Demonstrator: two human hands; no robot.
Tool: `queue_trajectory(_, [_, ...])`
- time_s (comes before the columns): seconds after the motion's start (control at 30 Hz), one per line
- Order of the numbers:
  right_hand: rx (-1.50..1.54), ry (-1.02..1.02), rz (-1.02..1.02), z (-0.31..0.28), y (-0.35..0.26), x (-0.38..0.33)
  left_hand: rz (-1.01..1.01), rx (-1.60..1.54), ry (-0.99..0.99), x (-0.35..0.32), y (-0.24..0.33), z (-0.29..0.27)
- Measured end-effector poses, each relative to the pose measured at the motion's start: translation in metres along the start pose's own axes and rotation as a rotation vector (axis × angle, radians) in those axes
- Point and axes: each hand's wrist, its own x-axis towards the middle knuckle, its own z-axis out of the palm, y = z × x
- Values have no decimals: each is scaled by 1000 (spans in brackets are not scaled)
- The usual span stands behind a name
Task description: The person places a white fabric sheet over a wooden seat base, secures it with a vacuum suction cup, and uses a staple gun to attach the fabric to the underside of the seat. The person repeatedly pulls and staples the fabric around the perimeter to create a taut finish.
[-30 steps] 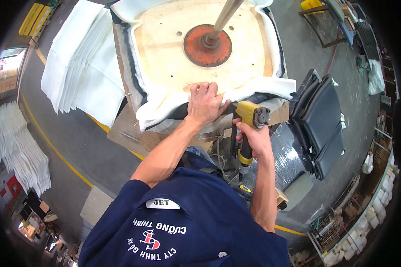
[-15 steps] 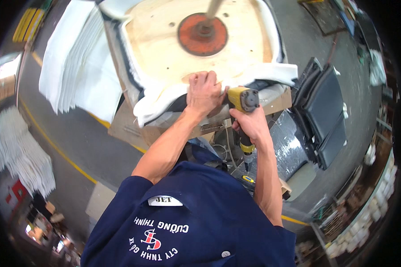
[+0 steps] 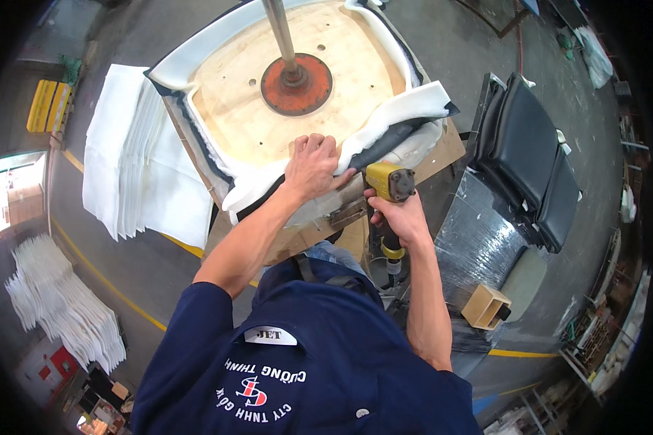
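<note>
The wooden board [image 3: 232, 112], top middle, looks more tilted now, but the left hand [image 3: 312, 170] keeps bent fingers on its white padding [image 3: 388, 119], pinching or not I can't tell, and the right hand [image 3: 405, 216] holds the yellow gun [image 3: 389, 181] near, so work stays there.

The worktop [image 3: 448, 151], its brown edge jutting at the right corner, bears a pale wooden panel [image 3: 352, 98] rimmed with white padding [image 3: 403, 109]; to the right, a low surface wrapped in shiny film [image 3: 471, 225] carries a stack of black cushions [image 3: 522, 138] (a small wooden box [image 3: 484, 307] stands by its near end), and the grey floor [image 3: 134, 254] is crossed by yellow lines [image 3: 522, 353]
</note>
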Motion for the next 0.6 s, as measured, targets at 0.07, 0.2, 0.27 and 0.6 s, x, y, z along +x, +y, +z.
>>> queue_trajectory(0.07, [75,-12,-20,3,-6,0,-37,34,156,-4,5,4])
queue_trajectory(0.2, [13,-58,24,7,-24,10,-137,59,315,-5,10,10])
queue_trajectory(0.27, [-27,-78,53,10,-29,13,-163,51,329,-5,10,8])
queue_trajectory(0.6, [-206,-34,90,37,-45,20,-210,-11,303,-2,7,8])
